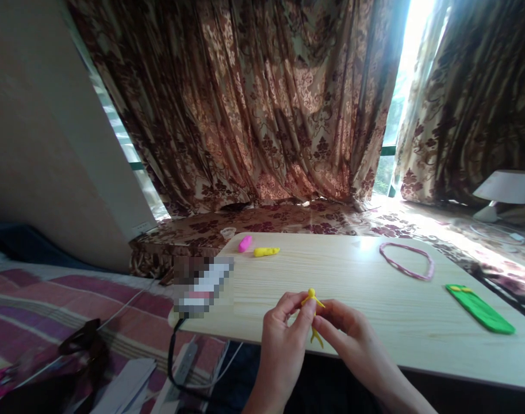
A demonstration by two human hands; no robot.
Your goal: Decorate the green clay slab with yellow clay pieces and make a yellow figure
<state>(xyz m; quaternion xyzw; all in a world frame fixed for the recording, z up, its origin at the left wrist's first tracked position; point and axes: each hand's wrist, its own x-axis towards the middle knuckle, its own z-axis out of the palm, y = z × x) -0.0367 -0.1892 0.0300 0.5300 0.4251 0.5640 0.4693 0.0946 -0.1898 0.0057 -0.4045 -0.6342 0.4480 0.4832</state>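
Note:
Both my hands meet over the near edge of a light wooden table (374,299). My left hand (283,333) and my right hand (344,330) pinch a small yellow clay figure (313,299) between their fingertips. The figure has a round head, two thin arms, and thin legs hanging below my fingers. Farther back on the table lie a yellow clay piece (266,251) and a pink clay piece (245,243).
A pink clay ring (407,260) lies at the back right, and a flat green clay strip (480,308) sits near the right edge. A blurred object (204,286) rests on the table's left corner. A striped bed (50,310) is left; patterned curtains (262,103) hang behind.

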